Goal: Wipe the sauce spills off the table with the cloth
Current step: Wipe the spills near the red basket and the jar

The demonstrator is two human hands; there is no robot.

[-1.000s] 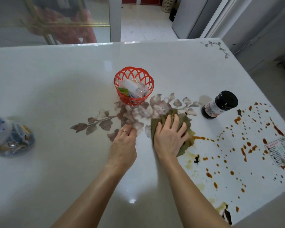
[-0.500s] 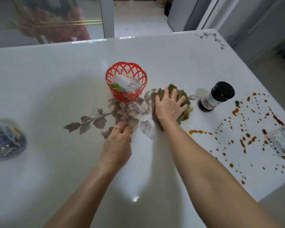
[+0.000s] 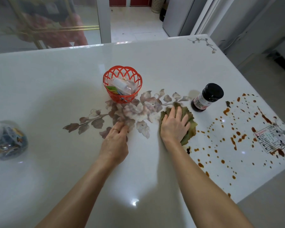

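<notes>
At the far left edge a clear jar (image 3: 7,140) with a pale lid stands on the white table (image 3: 56,76), well apart from the work. Nearer the middle, a red basket (image 3: 122,83) holding small packets sits at the top of the printed flower pattern. The left hand (image 3: 115,144) rests just below that pattern, fingers curled loosely with the tips touching the tabletop; it holds nothing and seems only to brace the body.

To its right, the right hand (image 3: 173,126) lies flat with fingers spread, palm pressing down on the crumpled green cloth (image 3: 190,129), which pokes out past the fingertips and along the right side of the hand. It is a flat press, not a closed grasp. The cloth sits at the left margin of the mess, just beside a dark-capped bottle (image 3: 207,97) that stands upright.

Further right, brown sauce spots (image 3: 233,139) are scattered toward the table's right edge, some around a printed sticker (image 3: 271,139). Wiping is under way but, by my judgement, mostly undone: most of the spill looks untouched. The next move calls for sliding the cloth rightward through the drops with firm pressure, steering clear of the bottle.
</notes>
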